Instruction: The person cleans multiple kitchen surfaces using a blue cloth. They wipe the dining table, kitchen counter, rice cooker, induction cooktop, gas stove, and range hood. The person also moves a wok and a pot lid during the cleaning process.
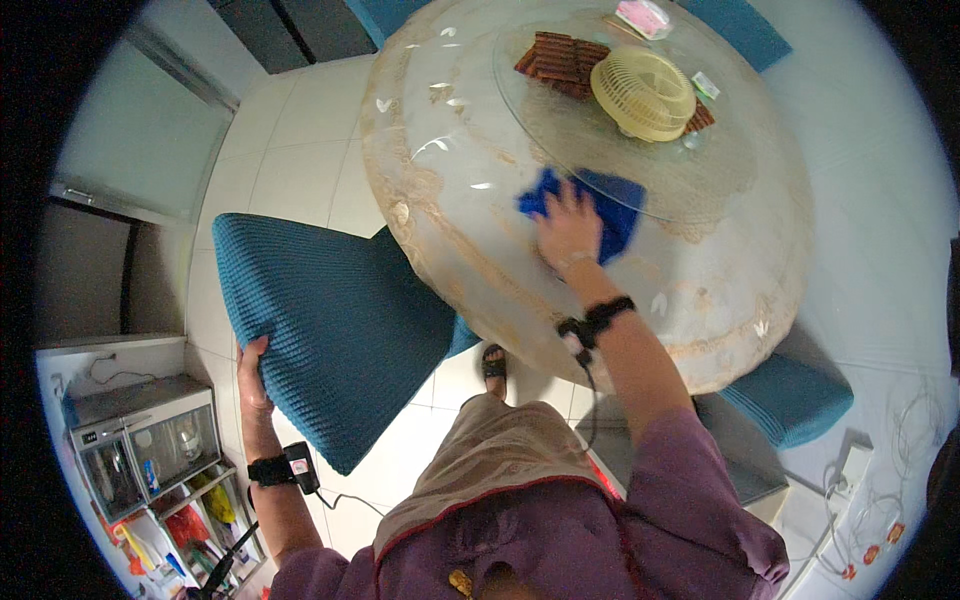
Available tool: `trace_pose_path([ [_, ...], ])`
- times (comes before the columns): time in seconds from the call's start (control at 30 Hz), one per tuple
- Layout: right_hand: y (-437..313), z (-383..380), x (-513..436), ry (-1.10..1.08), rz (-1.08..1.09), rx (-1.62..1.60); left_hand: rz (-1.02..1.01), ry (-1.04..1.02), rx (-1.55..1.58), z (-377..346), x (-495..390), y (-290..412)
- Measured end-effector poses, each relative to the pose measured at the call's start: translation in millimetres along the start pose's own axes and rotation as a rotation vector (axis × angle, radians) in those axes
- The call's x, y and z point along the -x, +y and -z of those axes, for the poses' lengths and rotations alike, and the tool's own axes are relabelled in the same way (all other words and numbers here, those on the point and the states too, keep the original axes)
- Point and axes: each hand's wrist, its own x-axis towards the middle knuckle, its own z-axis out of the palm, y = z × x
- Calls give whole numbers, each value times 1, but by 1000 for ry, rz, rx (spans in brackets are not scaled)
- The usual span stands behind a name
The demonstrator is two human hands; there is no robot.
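My right hand (571, 231) presses on a blue cloth (619, 217) on the round table (465, 240), which has a patterned cover. Part of the cloth lies beneath the edge of the round glass turntable (525, 127). At the left, my left hand (253, 373) grips the outer edge of a chair's backrest in a ribbed teal cover (337, 315); the thumb rests on the fabric and the other fingers are partly hidden. A yellow plastic basket (645, 94) and brown slatted mats (566, 64) rest on the turntable, beyond my right hand.
Another teal-covered chair (787, 397) stands by the table at the lower right. A cabinet with glass doors (169, 442) is at the lower left. Cables and a power strip (853, 469) are near the right wall. A pink packet (643, 18) lies at the table's far side.
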Motion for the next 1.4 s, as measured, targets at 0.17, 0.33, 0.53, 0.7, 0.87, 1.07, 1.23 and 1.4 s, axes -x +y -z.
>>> trace_pose_path([
  [0.17, -125, 7, -26, -107, 426, -77, 14, 57, -128, 16, -4, 4],
  [0.33, -55, 1, 95, -62, 606, -269, 3, -45, -156, 39, -3, -6],
  [0.53, 231, -17, 144, 293, -180, -21, -12, 41, -287, 50, -5, -11],
  [0.7, 374, 11, 97, 181, -1040, -344, 100, 129, -281, 49, -18, -4],
  [0.87, 282, 6, 112, 316, 42, -262, -62, 549, -1407, 2, -7, 14],
  [1.07, 313, 21, 109, 182, 191, -192, -936, 484, -1677, -164, -8, -42],
  [1.23, 469, 21, 49, 173, 16, -78, -37, -1, -1683, -314, -5, -155],
  [1.4, 616, 35, -27, 145, -826, -45, -34, -35, -1777, -351, 15, -179],
])
